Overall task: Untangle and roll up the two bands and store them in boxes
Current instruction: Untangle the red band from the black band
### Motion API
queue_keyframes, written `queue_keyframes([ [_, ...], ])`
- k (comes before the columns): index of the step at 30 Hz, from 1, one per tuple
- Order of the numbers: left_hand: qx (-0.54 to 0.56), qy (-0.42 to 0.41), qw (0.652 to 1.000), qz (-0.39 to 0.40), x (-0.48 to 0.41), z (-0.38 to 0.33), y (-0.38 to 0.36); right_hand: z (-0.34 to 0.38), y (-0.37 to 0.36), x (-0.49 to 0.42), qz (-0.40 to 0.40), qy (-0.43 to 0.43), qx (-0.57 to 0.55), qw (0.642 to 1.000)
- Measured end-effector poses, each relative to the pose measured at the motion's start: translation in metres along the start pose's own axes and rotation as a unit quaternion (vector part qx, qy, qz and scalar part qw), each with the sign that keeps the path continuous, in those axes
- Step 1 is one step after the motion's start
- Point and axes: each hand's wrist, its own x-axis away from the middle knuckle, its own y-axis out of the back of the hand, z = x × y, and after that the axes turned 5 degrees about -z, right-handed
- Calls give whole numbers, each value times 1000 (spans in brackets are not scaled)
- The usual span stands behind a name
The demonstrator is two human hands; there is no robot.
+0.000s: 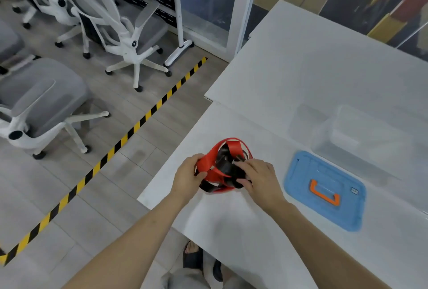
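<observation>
Both hands grip tangled bands.

Bare table beyond; blue lid (clear boxes behind) rightward.

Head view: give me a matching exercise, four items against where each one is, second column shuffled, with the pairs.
Items:
1. red band
2. black band
3. blue lid
4. clear box

Places:
A. flat on the table, right of the hands
B. on the table beyond the lid
C. under the right hand's fingers
D. gripped by the left hand

Pairs: 1-D, 2-C, 3-A, 4-B. The left hand and right hand hold the two bands tangled together.
</observation>
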Motion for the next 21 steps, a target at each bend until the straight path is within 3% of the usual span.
queue_keyframes([
  [3,-53,-4,998,41,7,11,-7,-3,-14,23,42,20,21,999],
  [8,-31,36,999,19,12,17,-9,-7,-27,48,85,22,-14,996],
  [17,-19,83,995,47,20,17,-9,0,-32,38,55,-72,-35,995],
  [21,-40,99,994,35,23,26,-11,-7,-36,50,108,-121,-52,985],
])
